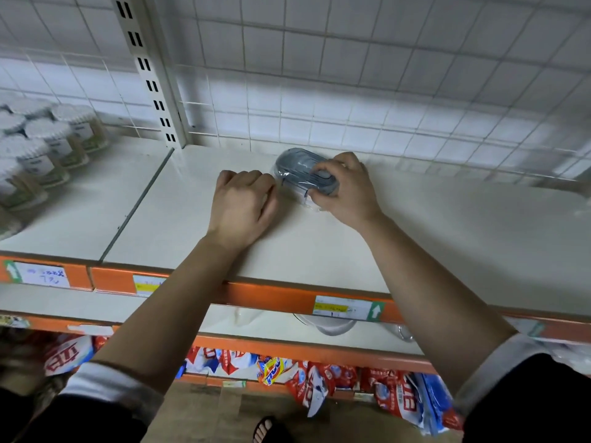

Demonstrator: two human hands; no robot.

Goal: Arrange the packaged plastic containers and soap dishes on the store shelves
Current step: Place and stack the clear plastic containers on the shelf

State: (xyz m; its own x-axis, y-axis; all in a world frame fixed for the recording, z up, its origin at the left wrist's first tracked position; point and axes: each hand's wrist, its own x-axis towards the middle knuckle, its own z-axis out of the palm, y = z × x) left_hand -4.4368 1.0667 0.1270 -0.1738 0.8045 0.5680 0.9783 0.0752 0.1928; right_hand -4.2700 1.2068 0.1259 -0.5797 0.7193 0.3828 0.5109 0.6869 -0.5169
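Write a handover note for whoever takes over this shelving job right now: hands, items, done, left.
Right hand: grips the wrapped grey soap dish, set on the upper shelf near the back.
Left hand: rests on the shelf just left of the dish, fingers curled; whether it pinches the wrap is unclear.
Done: this one dish is on the shelf; clear packaged containers lie on the shelf below.
Left: release and square up the dish; further stock is not in view.
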